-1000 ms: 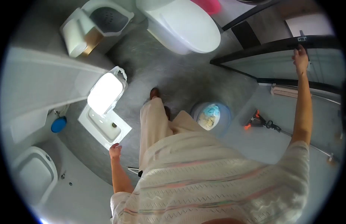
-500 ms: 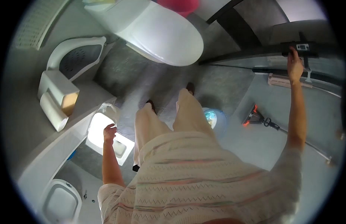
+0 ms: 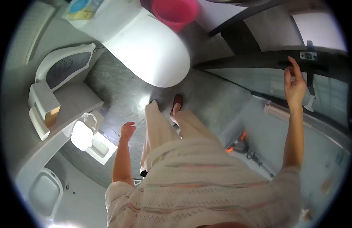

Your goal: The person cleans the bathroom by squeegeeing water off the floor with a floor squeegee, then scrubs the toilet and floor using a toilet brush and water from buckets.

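Observation:
My right hand (image 3: 295, 86) is raised at the dark-framed door (image 3: 255, 59), just below a metal latch plate (image 3: 308, 56). Its thumb and index finger are apart, with the fingertips at the dark frame; whether they touch it I cannot tell. A dark door handle (image 3: 310, 81) stands close beside the hand. Low on the left, my left hand (image 3: 128, 130) hangs in the air with loosely bent fingers and nothing in it. Nearest to it is a white bin with a bag (image 3: 93, 121) and a white lid (image 3: 83, 136).
Ahead stands a white toilet (image 3: 149, 49) beside a pink bucket (image 3: 176, 15). On the left are a corner shelf (image 3: 66, 66), a tissue box (image 3: 45, 106) and a washbasin (image 3: 45, 192). A floor squeegee (image 3: 238, 144) lies behind the glass at right.
My right hand has shifted from the door frame's edge, its fingers now more spread. My left hand has moved away from the bin lid. The view has turned and my feet have stepped.

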Demonstrator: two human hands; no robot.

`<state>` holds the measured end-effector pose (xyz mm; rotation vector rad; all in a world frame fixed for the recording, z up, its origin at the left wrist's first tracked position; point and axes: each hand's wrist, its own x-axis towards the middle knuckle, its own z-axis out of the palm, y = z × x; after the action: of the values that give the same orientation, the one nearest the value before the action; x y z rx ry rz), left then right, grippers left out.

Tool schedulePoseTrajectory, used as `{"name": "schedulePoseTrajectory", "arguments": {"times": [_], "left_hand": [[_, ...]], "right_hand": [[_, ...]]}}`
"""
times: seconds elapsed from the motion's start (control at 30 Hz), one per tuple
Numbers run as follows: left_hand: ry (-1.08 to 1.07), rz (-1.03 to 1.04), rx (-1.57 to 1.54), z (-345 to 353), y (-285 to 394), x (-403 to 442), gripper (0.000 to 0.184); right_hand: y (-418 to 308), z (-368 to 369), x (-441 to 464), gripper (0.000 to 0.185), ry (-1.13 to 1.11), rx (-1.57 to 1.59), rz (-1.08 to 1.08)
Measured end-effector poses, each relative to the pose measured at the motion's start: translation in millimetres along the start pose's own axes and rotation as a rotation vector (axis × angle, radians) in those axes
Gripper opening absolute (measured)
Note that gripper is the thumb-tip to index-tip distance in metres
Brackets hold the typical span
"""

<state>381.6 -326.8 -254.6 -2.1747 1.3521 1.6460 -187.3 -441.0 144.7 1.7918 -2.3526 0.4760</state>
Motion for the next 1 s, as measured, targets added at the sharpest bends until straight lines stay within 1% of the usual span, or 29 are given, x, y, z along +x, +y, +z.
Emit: {"name": "schedulePoseTrajectory", "arguments": {"times": [0.07,0.1,0.17,0.2,0.23,0.3,0.33,0.37,0.47,0.5,0.53,0.57,0.63,0.7,0.77,0.8,0.83,0.87,0.9,0.93,0.97,1.0], "left_hand": [[0.004,0.012,-0.006,5.5,31.8,-1.3,0.034],[0.037,0.051,0.06,5.2,48.9,1.6,0.034],[0.092,0.121,0.195,6.4,78.3,17.9,0.033],[0.084,0.125,0.163,11.6,85.6,29.3,0.033],[0.08,0.127,0.127,17.7,93.9,42.3,0.033],[0.103,0.166,0.119,21.9,127.2,51.6,0.033],[0.101,0.199,0.035,25.9,139.1,53.4,0.033],[0.104,0.176,-0.003,31.8,152.1,53.3,0.033],[0.097,0.112,-0.078,50.6,171.7,50.8,0.033],[0.097,0.09,-0.101,60.3,175.2,49.9,0.033],[0.122,0.071,-0.098,74.0,167.4,51.4,0.034],[0.145,0.051,-0.091,89.4,153.5,51.6,0.034],[0.161,-0.132,-0.273,122.9,133.7,41.2,0.036],[0.158,-0.422,-0.465,174.0,106.4,25.9,0.037],[0.168,-0.505,-0.509,233.0,77.9,-1.9,0.037],[0.123,-0.581,-0.477,255.5,81.2,-16.6,0.036],[0.072,-0.655,-0.443,278.3,90.0,-34.1,0.035],[0.081,-0.679,-0.522,302.1,103.3,-51.1,0.035],[0.094,-0.705,-0.599,327.2,112.2,-69.6,0.034],[0.15,-0.645,-0.498,387.0,83.9,-79.3,0.033],[0.044,-0.649,-0.566,401.0,97.6,-91.5,0.033],[0.023,-0.663,-0.602,415.6,109.6,-100.1,0.033]], "right_hand": [[13.0,12.3,14.8,0.031,-0.038,0.203,0.035],[16.8,18.6,21.7,0.03,-0.058,0.303,0.052],[16.7,34.0,32.8,0.029,-0.07,0.338,0.076],[15.2,41.3,38.3,0.029,-0.09,0.355,0.08],[13.2,47.3,43.7,0.027,-0.094,0.271,0.052],[26.8,68.3,61.4,0.025,-0.033,0.186,-0.135],[41.1,78.5,70.0,0.024,0.003,0.145,-0.223],[61.7,88.7,78.7,0.022,-0.022,0.116,-0.189],[107.8,124.4,96.7,0.02,-0.097,0.191,-0.14],[100.6,130.2,103.0,0.02,-0.124,0.143,-0.22],[105.4,150.1,110.0,0.02,-0.135,0.228,-0.23],[113.8,177.1,113.8,0.021,-0.149,0.314,-0.235],[104.8,231.0,124.6,0.023,-0.306,0.309,-0.333],[94.8,303.7,130.0,0.023,-0.449,0.391,-0.296],[100.6,371.7,144.4,0.021,-0.597,0.304,-0.436],[98.9,400.8,155.0,0.021,-0.641,0.301,-0.482],[103.5,433.5,167.2,0.023,-0.678,0.2,-0.508],[98.4,454.1,178.0,0.026,-0.702,0.155,-0.502],[90.0,471.8,188.3,0.03,-0.774,0.07,-0.458],[83.1,491.7,197.5,0.033,-0.806,0.025,-0.494],[75.8,512.2,205.3,0.037,-0.837,-0.021,-0.532],[69.2,534.7,211.7,0.041,-0.836,-0.064,-0.547]]}}
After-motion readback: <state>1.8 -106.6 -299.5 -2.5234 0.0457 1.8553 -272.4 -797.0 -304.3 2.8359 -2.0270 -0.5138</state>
